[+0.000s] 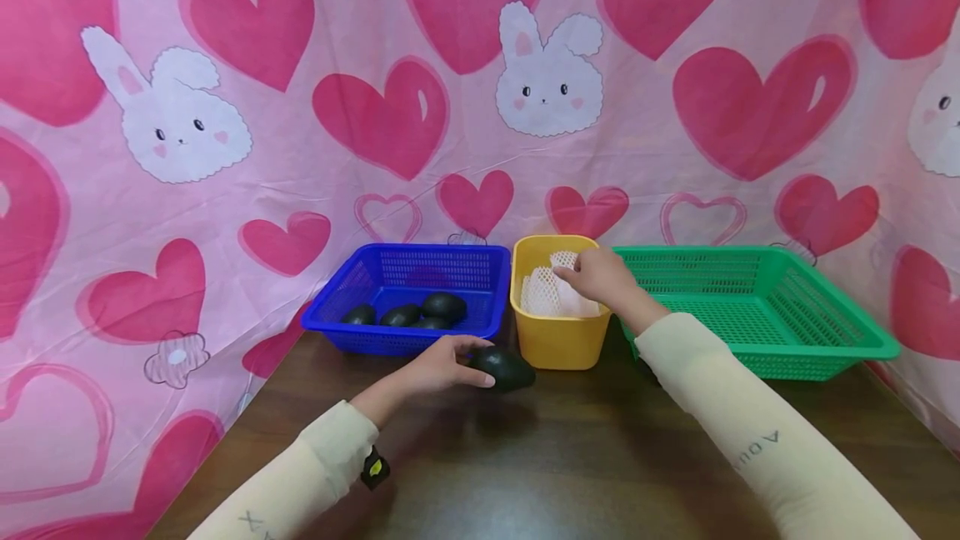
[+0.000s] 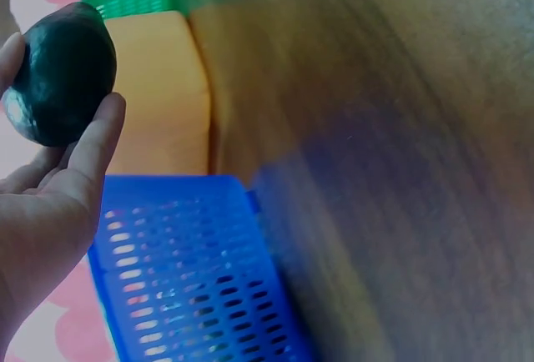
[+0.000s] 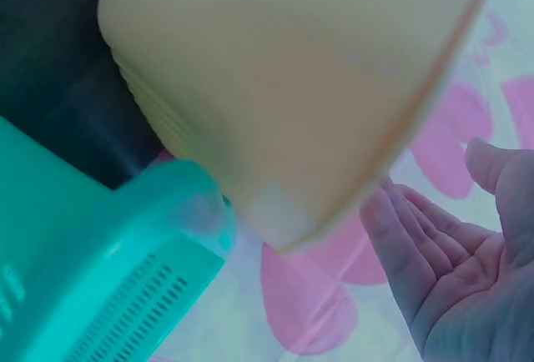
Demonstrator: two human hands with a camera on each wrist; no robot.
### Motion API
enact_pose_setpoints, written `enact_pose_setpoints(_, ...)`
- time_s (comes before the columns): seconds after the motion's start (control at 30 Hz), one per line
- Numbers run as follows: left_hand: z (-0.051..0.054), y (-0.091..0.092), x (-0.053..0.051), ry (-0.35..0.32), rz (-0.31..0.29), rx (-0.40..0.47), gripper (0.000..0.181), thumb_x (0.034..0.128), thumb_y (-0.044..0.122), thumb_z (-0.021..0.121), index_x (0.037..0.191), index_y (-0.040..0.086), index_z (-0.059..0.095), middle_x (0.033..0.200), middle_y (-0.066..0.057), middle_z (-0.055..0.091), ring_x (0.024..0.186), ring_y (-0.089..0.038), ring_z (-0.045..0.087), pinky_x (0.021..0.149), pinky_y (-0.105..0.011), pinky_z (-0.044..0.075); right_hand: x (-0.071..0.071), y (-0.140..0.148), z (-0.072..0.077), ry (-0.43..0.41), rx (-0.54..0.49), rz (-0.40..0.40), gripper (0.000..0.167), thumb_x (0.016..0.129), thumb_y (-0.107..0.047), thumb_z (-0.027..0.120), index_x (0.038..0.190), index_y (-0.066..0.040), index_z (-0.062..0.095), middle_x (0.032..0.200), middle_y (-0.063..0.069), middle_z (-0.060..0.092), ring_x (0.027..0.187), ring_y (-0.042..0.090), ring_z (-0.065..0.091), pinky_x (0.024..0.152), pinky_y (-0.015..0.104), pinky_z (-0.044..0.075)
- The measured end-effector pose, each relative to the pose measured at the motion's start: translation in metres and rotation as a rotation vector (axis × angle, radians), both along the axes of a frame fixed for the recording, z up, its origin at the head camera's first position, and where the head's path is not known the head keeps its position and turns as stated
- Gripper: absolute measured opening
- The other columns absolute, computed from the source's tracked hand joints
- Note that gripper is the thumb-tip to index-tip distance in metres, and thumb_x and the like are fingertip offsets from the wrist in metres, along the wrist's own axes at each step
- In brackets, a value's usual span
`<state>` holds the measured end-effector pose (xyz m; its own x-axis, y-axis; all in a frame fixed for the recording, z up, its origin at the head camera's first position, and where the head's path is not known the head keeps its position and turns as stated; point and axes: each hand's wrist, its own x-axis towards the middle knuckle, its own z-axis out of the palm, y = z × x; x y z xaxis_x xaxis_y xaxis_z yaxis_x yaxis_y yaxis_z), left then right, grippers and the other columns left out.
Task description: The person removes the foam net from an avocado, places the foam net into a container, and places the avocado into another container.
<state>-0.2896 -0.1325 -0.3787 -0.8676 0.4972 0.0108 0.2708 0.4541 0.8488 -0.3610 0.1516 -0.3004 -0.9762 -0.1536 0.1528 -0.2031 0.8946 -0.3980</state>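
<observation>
My left hand holds a dark avocado above the table in front of the yellow bin. Its thumb and fingers grip the fruit from both sides in the left wrist view. My right hand reaches over the bin's right side, at the white foam net sleeves standing inside. The right wrist view has this hand's thumb well apart from the fingers, with the fingertips partly hidden by the bin's rim. Several more avocados lie in the blue basket on the left.
To the right of the bin stands a green basket, its mesh floor showing. All the containers rest on a dark wooden table. Behind them hangs a pink cloth with hearts and rabbits.
</observation>
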Motion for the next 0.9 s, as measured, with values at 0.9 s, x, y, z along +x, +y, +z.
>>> enact_pose_setpoints(0.9,0.053,-0.037,-0.021,0.057,0.203,0.175,0.057,0.0804,0.018,0.08,0.13,0.004,0.057,0.118,-0.013,0.065,0.105,-0.025,0.064,0.09,-0.044,0.05,0.053,-0.027,-0.008,-0.059,-0.536,0.072,0.034,0.092,-0.033,0.067,0.102,-0.001,0.07,0.083,0.009,0.07,0.078,0.024,0.07,0.066,0.033,0.057)
